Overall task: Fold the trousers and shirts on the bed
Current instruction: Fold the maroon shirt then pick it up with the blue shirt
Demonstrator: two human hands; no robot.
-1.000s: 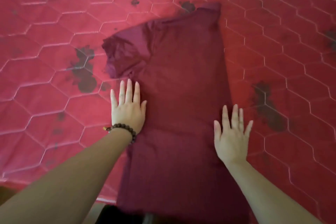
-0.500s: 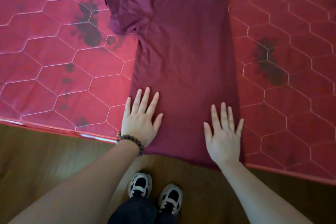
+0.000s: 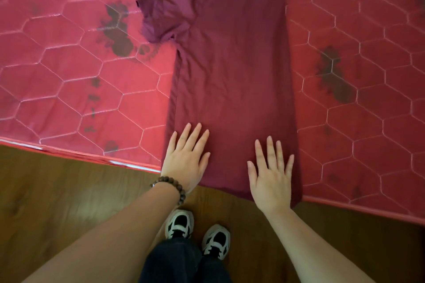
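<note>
The left hand (image 3: 186, 159) lies flat, fingers straight and spread, pressing the lower left part of the maroon shirt (image 3: 232, 57). The right hand (image 3: 271, 176) rests just beside it, equally flat and wide, on the shirt's hem. The shirt stretches away from both hands across the red quilted bed (image 3: 76, 80). Below the wrists are wooden floor (image 3: 57, 190) and two sneakers (image 3: 197, 232).

Shirt (image 3: 232, 71) flat on bed (image 3: 69, 89), hem hanging over near edge. Sleeve (image 3: 161, 18) sticks out left. Left hand (image 3: 186, 158) on hem's left side, right hand (image 3: 271, 179) on its right, apart. Shoes (image 3: 197, 232) on floor (image 3: 57, 190) below, between arms.
</note>
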